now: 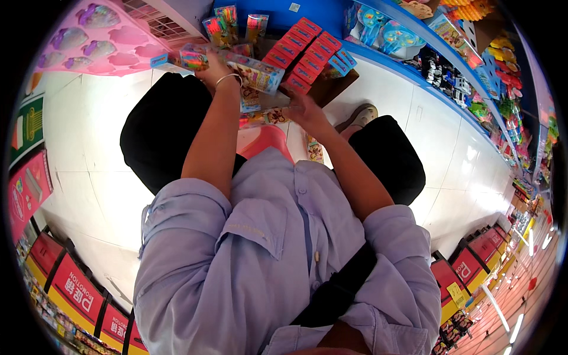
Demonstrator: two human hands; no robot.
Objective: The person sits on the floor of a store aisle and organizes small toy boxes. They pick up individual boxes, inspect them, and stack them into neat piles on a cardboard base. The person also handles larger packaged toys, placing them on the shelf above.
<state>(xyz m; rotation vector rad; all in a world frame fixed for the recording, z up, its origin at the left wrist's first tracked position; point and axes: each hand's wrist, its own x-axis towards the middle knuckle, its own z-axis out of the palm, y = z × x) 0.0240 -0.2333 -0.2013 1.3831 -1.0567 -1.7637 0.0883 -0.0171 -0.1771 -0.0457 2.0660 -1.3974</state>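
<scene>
My left hand [215,69], with a bracelet at the wrist, grips a long clear plastic box [257,74] near its left end. Brightly coloured contents and a printed label show through the box. My right hand [307,112] is blurred, close to the box's right end; whether its fingers hold anything is unclear. Just beyond it, several small red boxes [304,53] lie in two rows in a brown carton [339,91], with blue boxes [342,63] at their right. Another printed clear pack [268,116] lies below the held box, partly hidden by my right hand.
Slim packs [227,22] stand against the blue shelf [279,20]. A pink display [128,40] rises at the left, and toy shelves [448,57] curve along the right. Between my knees are a pink stool [268,140] and a printed pack [315,150] on the white tiled floor [448,177].
</scene>
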